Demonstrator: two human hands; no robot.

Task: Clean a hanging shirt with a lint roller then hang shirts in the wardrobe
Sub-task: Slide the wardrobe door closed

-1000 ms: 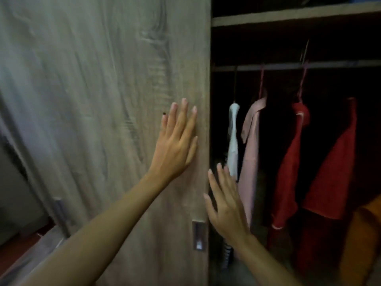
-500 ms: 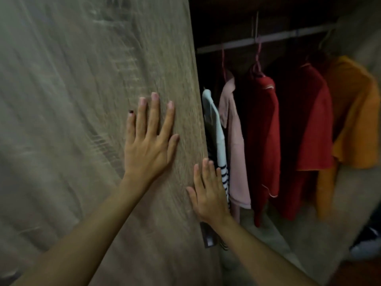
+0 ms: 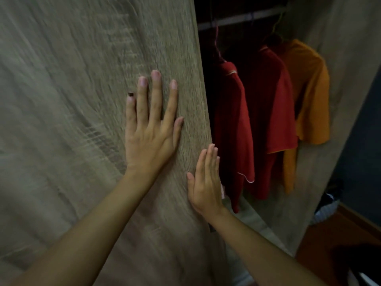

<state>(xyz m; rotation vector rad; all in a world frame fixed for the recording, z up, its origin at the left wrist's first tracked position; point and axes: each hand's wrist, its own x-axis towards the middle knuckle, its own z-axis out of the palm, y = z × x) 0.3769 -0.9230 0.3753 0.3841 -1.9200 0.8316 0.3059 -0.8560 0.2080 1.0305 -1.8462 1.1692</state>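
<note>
A wood-grain sliding wardrobe door point(image 3: 82, 120) fills the left half of the view. My left hand point(image 3: 151, 129) lies flat on it with fingers spread, near its right edge. My right hand point(image 3: 206, 180) presses flat against that edge, lower down, fingers together. Neither hand holds anything. Inside the dark wardrobe, two red shirts point(image 3: 233, 129) point(image 3: 274, 112) and an orange shirt point(image 3: 311, 96) hang from a rail point(image 3: 243, 18). No lint roller is in view.
The wardrobe's right side panel point(image 3: 340, 48) stands beside the orange shirt. Past it are a dark blue wall point(image 3: 362, 162), reddish wooden floor point(image 3: 334, 244) and some black-and-white items point(image 3: 325, 207) on the floor.
The door has slid right and now hides the white striped shirt and pink shirt. Both hands stayed flat on the door and moved with it.
</note>
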